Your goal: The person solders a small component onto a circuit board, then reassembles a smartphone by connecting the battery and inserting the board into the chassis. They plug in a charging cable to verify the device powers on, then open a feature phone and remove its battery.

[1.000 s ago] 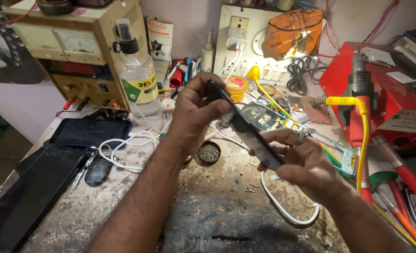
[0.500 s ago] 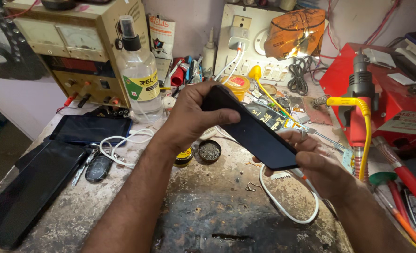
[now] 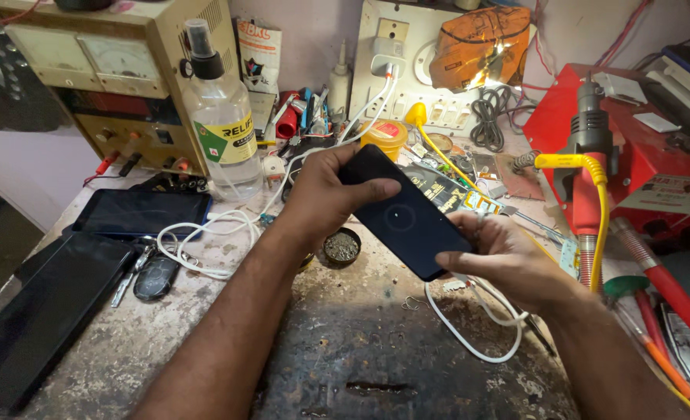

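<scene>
I hold a black smartphone (image 3: 404,214) above the workbench, its dark back facing up with a faint round mark in the middle. My left hand (image 3: 323,193) grips its upper end, thumb laid across the top. My right hand (image 3: 499,257) pinches the lower end, fingers around the bottom edge. A white cable (image 3: 469,330) loops on the bench under my right hand; whether it is plugged into the phone is hidden.
A clear spray bottle (image 3: 222,117) stands before a beige power supply (image 3: 88,62). Dark tablets (image 3: 139,211) and a key fob (image 3: 155,278) lie left. A small round tin (image 3: 342,247) sits below the phone. A red station with a handpiece (image 3: 590,132) stands right.
The phone has been turned from edge-on to flat, back face up. My left thumb now lies across its top and my right hand has shifted to the bottom end.
</scene>
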### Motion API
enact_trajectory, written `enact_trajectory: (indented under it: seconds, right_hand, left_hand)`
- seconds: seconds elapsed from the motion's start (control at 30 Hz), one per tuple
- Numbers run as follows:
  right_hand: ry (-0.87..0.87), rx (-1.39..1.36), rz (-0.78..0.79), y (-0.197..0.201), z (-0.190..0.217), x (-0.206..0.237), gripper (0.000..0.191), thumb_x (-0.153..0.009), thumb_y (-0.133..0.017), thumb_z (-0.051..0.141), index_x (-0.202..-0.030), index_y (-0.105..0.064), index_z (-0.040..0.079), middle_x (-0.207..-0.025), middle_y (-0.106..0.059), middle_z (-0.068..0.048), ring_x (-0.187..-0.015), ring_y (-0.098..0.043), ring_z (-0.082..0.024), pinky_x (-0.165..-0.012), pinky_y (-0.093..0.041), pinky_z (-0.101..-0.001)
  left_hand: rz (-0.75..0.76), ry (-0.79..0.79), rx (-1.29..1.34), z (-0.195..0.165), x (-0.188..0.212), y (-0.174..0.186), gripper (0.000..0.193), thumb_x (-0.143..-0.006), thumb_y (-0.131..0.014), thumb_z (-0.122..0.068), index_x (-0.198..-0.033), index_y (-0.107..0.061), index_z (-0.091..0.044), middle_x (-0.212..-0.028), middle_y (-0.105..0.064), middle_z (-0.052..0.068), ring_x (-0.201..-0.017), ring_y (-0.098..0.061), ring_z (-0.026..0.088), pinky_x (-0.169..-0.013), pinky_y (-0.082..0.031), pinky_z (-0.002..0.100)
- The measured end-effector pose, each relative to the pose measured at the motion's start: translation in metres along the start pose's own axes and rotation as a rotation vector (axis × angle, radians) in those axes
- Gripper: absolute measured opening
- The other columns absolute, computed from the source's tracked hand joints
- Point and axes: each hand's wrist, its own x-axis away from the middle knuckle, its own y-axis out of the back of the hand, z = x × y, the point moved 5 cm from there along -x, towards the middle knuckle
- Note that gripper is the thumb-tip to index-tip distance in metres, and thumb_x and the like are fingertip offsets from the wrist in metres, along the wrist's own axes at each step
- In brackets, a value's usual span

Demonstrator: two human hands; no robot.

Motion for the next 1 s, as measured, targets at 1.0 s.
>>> enact_trajectory:
  seconds: [1.0]
  right_hand:
    - [-0.276,0.039,-0.089,-0.004,-0.014,-0.007,0.045,-0.080,-0.077,0.004,-0.123,-0.065,0.003,-0.096,-0.078,-0.009,-0.075,-0.073,-0.014,-0.066,-0.060,-0.0310]
  left_hand:
    - [0.385,0.532,-0.329,0.054,-0.092,-0.025,0.041,-0.073,-0.087,-0.016,-0.111,-0.075,-0.007,-0.091,-0.077,0.001,-0.075,-0.071,0.012,-0.060,-0.053,0.029]
